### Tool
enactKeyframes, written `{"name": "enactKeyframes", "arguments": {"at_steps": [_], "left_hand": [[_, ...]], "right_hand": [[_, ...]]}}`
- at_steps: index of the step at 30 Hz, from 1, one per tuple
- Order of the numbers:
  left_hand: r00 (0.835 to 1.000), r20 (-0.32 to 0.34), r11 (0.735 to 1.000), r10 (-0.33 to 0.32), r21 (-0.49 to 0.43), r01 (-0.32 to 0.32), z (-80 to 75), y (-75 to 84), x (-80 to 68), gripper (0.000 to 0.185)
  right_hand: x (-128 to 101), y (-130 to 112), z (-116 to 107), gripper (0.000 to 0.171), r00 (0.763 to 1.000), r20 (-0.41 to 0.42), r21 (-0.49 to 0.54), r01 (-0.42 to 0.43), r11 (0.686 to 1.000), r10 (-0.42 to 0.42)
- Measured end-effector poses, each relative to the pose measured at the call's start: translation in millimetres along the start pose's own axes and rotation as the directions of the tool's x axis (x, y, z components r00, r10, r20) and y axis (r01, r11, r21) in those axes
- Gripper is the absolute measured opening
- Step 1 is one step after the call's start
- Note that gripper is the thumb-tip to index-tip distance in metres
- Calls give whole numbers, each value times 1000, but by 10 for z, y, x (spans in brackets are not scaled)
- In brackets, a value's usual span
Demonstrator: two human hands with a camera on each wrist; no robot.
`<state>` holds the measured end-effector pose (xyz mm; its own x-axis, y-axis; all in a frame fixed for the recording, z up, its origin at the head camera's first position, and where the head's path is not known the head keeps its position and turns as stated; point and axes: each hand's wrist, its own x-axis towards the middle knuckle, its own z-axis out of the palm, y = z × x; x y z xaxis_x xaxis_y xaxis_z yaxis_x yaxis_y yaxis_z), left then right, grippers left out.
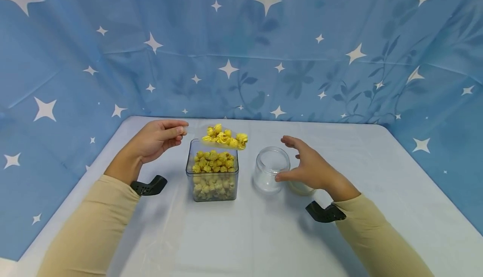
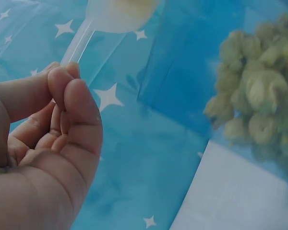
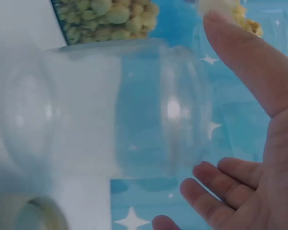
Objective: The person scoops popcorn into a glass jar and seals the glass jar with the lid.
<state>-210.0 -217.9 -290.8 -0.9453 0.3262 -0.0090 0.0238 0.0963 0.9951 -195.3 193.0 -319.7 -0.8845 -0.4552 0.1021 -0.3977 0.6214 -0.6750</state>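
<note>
My left hand (image 1: 180,131) pinches the thin handle of a clear plastic scoop (image 1: 224,138) heaped with yellow popcorn, held just above the back rim of a clear square container (image 1: 212,184) full of popcorn. In the left wrist view the fingertips (image 2: 67,79) pinch the scoop's handle (image 2: 79,40). My right hand (image 1: 290,159) is open, its fingers spread beside an empty round glass jar (image 1: 268,170), close to it but not gripping. The right wrist view shows the jar (image 3: 134,105) next to the open hand (image 3: 216,110).
A pale round lid (image 1: 300,188) lies on the table under my right hand, just right of the jar. The white table (image 1: 241,235) is walled on three sides by a blue star-patterned cloth (image 1: 264,58). Black wrist mounts (image 1: 149,186) sit on both forearms.
</note>
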Motion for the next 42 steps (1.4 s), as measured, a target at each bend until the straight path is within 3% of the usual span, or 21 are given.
{"name": "enactKeyframes", "arguments": {"at_steps": [13,29,42], "left_hand": [[1000,10,1000,7,-2,-7,279,55,148,43],[1000,-8,997,-19,70,19,538,115,291,38],[998,-17,989,-59,133,61,668,166,313,37]], "right_hand": [[-39,178,211,102,999,-42,97,-15,995,19],[-23,183,266,102,994,-21,79,-108,991,110],[-25,189,271,101,992,-12,84,-126,989,127]]}}
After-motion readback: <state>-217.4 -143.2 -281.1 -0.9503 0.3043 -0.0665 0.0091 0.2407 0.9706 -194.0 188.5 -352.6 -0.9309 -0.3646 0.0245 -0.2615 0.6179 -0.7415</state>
